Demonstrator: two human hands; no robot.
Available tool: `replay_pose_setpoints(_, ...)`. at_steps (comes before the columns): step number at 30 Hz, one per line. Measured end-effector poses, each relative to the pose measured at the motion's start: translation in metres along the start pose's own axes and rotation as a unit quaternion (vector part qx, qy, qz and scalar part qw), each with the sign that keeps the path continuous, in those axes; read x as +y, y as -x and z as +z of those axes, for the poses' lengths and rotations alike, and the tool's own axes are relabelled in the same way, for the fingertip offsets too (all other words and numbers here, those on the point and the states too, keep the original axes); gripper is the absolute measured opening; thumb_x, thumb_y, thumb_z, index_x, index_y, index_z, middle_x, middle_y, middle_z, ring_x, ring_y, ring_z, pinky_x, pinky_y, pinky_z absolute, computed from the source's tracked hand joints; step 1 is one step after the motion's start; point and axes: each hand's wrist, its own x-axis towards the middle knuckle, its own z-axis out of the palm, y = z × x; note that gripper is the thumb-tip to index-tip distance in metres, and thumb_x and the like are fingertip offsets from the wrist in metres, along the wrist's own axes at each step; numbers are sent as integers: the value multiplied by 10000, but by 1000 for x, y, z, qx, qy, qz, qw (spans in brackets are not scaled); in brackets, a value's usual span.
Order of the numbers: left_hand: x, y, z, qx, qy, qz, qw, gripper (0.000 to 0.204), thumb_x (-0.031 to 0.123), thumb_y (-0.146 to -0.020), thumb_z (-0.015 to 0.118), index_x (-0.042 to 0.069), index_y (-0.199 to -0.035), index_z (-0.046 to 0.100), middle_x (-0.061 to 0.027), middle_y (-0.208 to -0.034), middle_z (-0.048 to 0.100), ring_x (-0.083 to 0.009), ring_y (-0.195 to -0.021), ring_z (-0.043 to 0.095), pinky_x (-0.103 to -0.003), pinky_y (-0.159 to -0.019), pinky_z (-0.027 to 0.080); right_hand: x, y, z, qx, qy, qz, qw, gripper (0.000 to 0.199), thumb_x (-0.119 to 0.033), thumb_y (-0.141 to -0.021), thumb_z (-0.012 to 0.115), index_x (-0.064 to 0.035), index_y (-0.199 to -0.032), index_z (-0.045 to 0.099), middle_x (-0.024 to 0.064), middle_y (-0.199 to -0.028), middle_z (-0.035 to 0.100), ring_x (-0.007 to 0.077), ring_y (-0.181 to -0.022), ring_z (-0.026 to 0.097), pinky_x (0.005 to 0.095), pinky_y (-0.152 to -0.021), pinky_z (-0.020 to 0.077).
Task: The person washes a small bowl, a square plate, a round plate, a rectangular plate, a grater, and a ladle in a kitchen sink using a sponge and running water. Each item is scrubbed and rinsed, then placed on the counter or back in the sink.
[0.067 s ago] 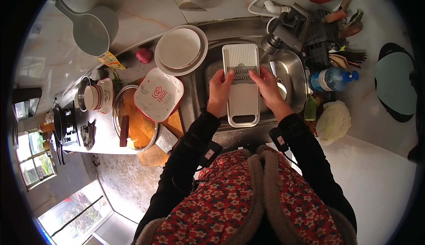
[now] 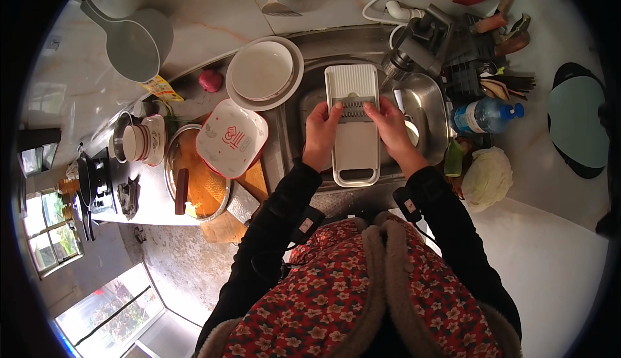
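head view: white plastic slicer board [image 2: 354,125] lies lengthwise over the steel sink [image 2: 294,109], handle slot at the near end, metal blade strip across the middle. left hand [image 2: 319,136] is wrapped on its left edge, thumb on top; right hand [image 2: 390,128] is clamped on the right edge, fingertips [image 2: 370,107] right by the blade. both hands narrow, holding the board between them. judgement: light, stiff, flat plastic, likely slick if wet; blade is the hazard, so take hold on the long side rails or the near handle slot, not mid-face. forearms come in from the near side, elbows out, wrists bent down over the sink. plates [image 2: 264,72] sit just left of the far end, water bottle [image 2: 484,115] to the right. can't tell if anything sits under the board.
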Motion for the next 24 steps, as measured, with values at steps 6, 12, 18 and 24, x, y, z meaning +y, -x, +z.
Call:
replay_pose_setpoints(6,1,6,2,-66,35,-21,997,330,252,-978,608,-2,-1178,540,-27,-999,633,-79,-872,592,-251,-763,501,10,-2,-6,13,13,-37,999,291,-233,-938,667,-20,-1132,627,-3,-961,640,68,-873,562,247,-785,462)
replay_pose_setpoints(12,0,12,5,-82,39,0,996,355,141,-921,672,-30,-1186,509,-75,-1049,644,-124,-906,619,-285,-775,520,18,-4,-10,14,-27,-39,999,317,-256,-938,670,-15,-1138,622,3,-985,639,74,-876,563,247,-787,459)
replay_pose_setpoints(18,-4,10,3,-83,66,-35,994,346,137,-923,668,-24,-1186,513,-76,-1040,646,-134,-905,626,-292,-775,523,20,-3,-13,17,-21,-1,1000,351,-264,-940,667,-14,-1178,602,13,-1007,641,84,-892,576,254,-790,470)
replay_pose_setpoints(24,5,18,0,-124,136,-82,980,406,28,-939,587,-4,-1306,417,-105,-1185,583,-166,-1046,597,-323,-889,512,19,0,-16,22,78,-83,993,462,-191,-946,651,-52,-1356,489,51,-1081,634,94,-913,587,261,-805,480)
